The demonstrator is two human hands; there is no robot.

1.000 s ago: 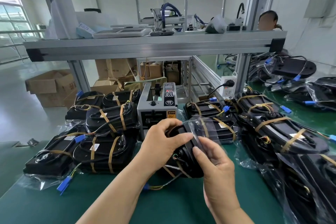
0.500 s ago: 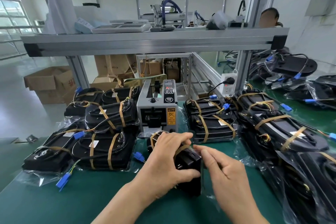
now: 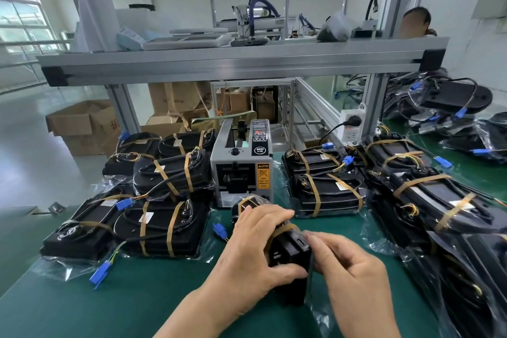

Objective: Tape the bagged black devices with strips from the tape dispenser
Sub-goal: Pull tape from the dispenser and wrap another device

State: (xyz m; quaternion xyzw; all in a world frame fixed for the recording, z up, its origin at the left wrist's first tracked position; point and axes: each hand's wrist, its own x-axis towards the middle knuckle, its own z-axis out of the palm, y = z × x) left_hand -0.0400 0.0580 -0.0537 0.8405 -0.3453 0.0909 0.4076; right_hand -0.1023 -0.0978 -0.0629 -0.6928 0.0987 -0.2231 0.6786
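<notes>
Green bench mat (image 3: 137, 304), pale factory floor beyond. Front centre on the mat: left hand (image 3: 255, 250) curled over the bagged black device (image 3: 290, 252), gripping it; right hand (image 3: 354, 274) pinches the clear bag (image 3: 318, 318) at its right edge. A tan tape strip (image 3: 282, 228) crosses the device. The tape dispenser (image 3: 241, 170) is just behind. Taped bagged devices flank it: left stack (image 3: 162, 228), right stack (image 3: 329, 192). Open cardboard box (image 3: 79, 123) on the floor, contents not visible.

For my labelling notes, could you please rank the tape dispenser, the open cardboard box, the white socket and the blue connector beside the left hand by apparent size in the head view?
1. tape dispenser
2. open cardboard box, close behind; it sits farther away, so this order is unsure
3. white socket
4. blue connector
</notes>
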